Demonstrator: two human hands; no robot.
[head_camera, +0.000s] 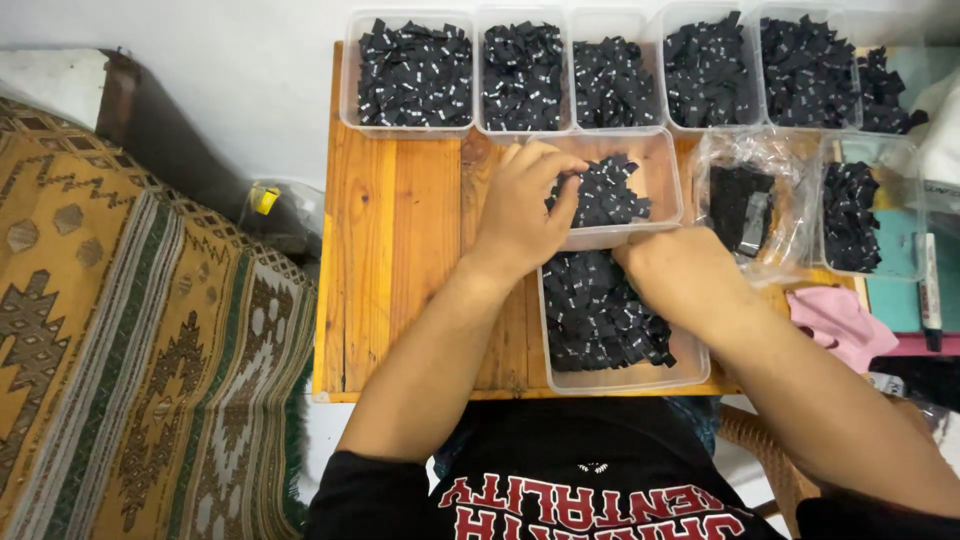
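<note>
Black fabric labels fill the clear tub at centre frame, where we see the left hand reaching in with fingers curled and pinched on a few pieces from the heap. Directly below it in the frame, a second clear tub holds a larger pile of the same labels; the right hand rests at its upper right edge, turned away from the camera, so we cannot tell whether its grip is open or closed, or whether it holds anything. We judge the step in hand to be picking or sorting labels between these two tubs. The next move calls for a fine pinch that separates a small number of pieces without dragging the heap over the rim. Along the top of the frame a row of tubs stands on the wooden desk, each loaded with similar labels. At right, a plastic bag holds a dark stack we cannot identify, and a pink cloth lies below it. The rightmost containers are cut off by the frame edge.
</note>
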